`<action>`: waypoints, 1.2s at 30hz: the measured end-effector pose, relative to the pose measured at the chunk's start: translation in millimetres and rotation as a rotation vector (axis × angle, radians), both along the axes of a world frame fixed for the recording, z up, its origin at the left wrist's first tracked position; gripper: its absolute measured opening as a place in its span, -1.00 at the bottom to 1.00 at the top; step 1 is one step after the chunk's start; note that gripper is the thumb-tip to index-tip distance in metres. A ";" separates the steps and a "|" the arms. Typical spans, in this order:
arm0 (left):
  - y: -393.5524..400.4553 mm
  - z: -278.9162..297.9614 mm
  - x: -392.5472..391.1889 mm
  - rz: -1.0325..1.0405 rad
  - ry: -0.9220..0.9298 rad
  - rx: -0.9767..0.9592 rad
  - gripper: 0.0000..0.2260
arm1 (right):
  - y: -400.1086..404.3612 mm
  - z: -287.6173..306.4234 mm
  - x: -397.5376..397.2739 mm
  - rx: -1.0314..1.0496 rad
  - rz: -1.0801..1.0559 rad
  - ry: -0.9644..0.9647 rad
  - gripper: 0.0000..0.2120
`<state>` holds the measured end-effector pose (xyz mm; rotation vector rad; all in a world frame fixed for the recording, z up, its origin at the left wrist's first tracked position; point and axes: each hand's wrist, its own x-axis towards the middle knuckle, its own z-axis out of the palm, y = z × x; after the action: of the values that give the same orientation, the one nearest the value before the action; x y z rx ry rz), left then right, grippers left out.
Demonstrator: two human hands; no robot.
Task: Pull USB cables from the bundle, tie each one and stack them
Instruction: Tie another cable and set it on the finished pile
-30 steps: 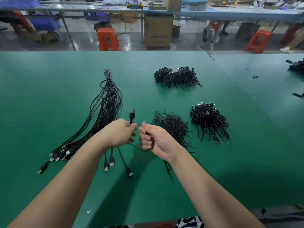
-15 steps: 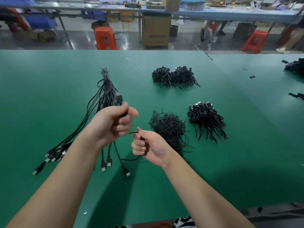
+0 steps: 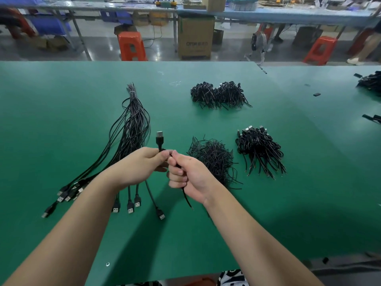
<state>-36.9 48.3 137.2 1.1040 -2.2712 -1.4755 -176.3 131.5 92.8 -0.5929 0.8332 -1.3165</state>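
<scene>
Head view showed the left hand (image 3: pixel 142 166) pinching a USB cable (image 3: pixel 160 140) just below its upright plug, while the right hand (image 3: pixel 189 176) curled round the same cable's tail, above the table (image 3: pixel 61 89) middle. The bundle (image 3: pixel 132 129) lay toward the left edge; tied stacks (image 3: pixel 259 149) sat toward the right.

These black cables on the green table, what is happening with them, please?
A person is bundling USB cables one at a time. The left hand pinches one folded cable just below its plug, which points up, and the right hand grips its other part, its loose end hanging below. The untied bundle lies on the green table to the left. A pile of tied cables sits to the right, with a heap of thin black ties beside it.
</scene>
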 end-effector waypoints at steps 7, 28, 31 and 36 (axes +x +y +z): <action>0.3 -1.8 -11.9 0.348 0.733 0.470 -0.65 | 5.7 -13.2 17.2 -0.029 -0.007 0.315 -0.68; 7.6 3.0 5.4 -0.140 0.438 0.560 -0.70 | 9.0 -9.8 14.0 -0.070 -0.114 0.548 -0.73; 4.9 4.5 6.7 -0.170 0.419 0.586 -0.68 | 9.0 -15.6 18.4 -0.051 -0.141 0.558 -0.70; 7.9 7.7 4.2 -0.139 0.392 0.598 -0.70 | 8.6 -23.3 26.9 -0.033 -0.214 0.541 -0.70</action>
<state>-32.7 56.2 144.9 0.6886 -1.7079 -2.2802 -149.4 140.1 69.5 -0.9274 1.3475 -1.3826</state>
